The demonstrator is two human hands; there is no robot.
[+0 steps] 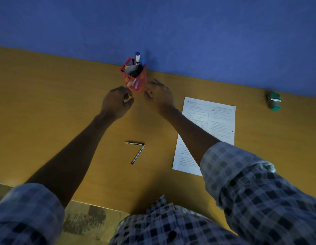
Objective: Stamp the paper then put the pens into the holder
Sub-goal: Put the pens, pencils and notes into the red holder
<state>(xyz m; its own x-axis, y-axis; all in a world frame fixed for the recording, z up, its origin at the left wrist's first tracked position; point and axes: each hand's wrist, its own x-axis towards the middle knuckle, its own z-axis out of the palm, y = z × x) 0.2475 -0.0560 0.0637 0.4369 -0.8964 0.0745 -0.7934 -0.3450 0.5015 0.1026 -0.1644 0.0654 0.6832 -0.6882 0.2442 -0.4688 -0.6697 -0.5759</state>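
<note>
Hands flank a red mesh pen holder [134,76] at the back of a tan wooden desk [47,106], against a blue wall [189,32]. Left hand [116,102] and right hand [159,96] hover loosely curled, holding nothing. Two black pencils [136,151] lie meeting in an angle nearer the person. The right forearm crosses a printed white paper sheet [219,121]; a green stamp [274,101] sits far right.

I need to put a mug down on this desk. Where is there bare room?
Bare wood lies left of the red mesh holder and left hand, and between the printed paper sheet and the green stamp. The middle is crowded: both hands flank the holder, right hand included, with two striped pencils below.
</note>
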